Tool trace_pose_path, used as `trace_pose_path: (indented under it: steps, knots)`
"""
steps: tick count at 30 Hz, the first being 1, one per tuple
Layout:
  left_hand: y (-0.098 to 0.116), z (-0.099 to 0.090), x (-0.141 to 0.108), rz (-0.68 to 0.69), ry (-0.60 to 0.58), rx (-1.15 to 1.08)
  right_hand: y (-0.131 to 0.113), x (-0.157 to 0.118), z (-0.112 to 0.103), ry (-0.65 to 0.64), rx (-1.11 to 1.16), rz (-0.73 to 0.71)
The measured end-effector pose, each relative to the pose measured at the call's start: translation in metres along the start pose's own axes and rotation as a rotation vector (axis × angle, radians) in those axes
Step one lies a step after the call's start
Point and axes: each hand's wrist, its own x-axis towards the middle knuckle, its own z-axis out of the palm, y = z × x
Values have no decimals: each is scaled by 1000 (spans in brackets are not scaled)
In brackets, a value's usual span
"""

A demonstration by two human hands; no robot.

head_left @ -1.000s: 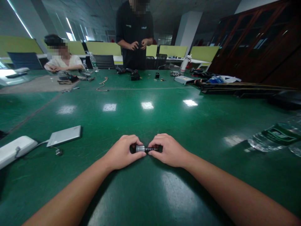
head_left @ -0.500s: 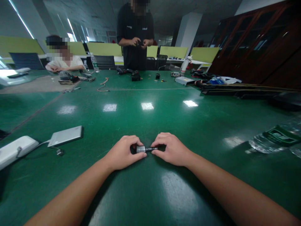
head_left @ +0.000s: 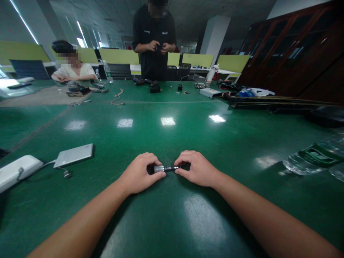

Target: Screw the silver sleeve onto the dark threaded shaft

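A silver cylinder (head_left: 159, 168) is pinched between the thumb and fingers of my left hand (head_left: 141, 173). From its right end a thin dark rod (head_left: 169, 168) runs toward my right hand (head_left: 197, 169), whose thumb and fingertips grip the rod's far end. The rod lies level, in line with the cylinder. Both hands are low over the green table (head_left: 166, 139), near its middle. Whether the rod and cylinder are one piece cannot be made out.
At left are a white power strip (head_left: 20, 172) and a grey flat box (head_left: 73, 155) with a cable. A plastic bottle (head_left: 313, 157) lies at right. Across the table, one person (head_left: 154, 43) stands and another (head_left: 76, 71) sits, among electronic parts.
My hands have moved slightly apart, and more of the dark rod shows between them. The cylinder has shifted a little to the left with my left hand.
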Motion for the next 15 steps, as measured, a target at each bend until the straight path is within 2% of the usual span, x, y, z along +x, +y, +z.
trace_pose_path:
  steps: [7,15]
  knots:
    - [-3,1,0,-41,21,20,10,0,-6,65,-51,195]
    - [-1,0,0,-30,20,10,5,0,-2,44,14,93]
